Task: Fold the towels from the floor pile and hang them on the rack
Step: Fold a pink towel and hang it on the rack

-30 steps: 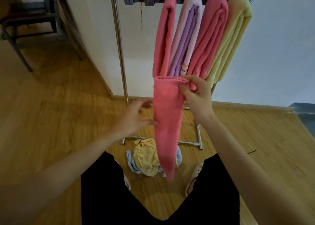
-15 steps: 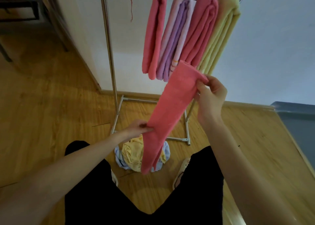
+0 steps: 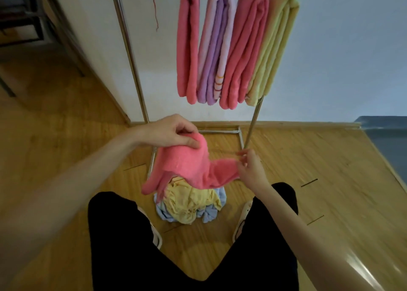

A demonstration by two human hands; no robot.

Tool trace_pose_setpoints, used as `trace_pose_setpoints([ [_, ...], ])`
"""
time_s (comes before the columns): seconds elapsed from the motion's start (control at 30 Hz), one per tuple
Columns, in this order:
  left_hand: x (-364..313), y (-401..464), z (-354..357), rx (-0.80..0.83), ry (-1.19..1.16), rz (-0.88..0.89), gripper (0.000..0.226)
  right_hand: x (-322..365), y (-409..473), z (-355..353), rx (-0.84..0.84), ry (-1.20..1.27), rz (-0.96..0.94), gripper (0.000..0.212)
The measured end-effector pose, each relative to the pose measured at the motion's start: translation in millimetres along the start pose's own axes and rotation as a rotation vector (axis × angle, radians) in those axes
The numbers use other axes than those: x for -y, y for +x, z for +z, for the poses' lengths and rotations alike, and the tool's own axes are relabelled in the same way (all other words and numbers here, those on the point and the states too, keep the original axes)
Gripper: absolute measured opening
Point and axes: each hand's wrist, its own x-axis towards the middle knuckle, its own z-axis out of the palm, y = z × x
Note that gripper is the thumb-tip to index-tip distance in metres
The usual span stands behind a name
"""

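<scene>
Pink towel (image 3: 189, 169) sags crosswise, pinched by left hand (image 3: 174, 133) and right hand (image 3: 251, 169) at opposite ends

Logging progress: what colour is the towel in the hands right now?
Pink, a coral shade; the towel shows plainly in the head view.

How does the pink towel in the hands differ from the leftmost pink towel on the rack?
The held pink towel is loosely draped between left hand and right hand; the leftmost rack towel hangs neatly folded, long and narrow, untouched. Both share the same pink.
</scene>
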Motion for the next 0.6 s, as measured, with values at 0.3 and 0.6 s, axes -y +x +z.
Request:
trace_pose_setpoints([
  [0.3,-7.9,-6.1,-7.4,0.090,0.045,-0.025,0.021,65.3,7.0,7.0,0.676,0.485,-0.262,0.039],
  [0.6,15.6,-23.7,-13.7,0.014,-0.130,-0.165,0.021,77.7,17.7,-6.0,0.702,0.407,-0.381,0.015],
])
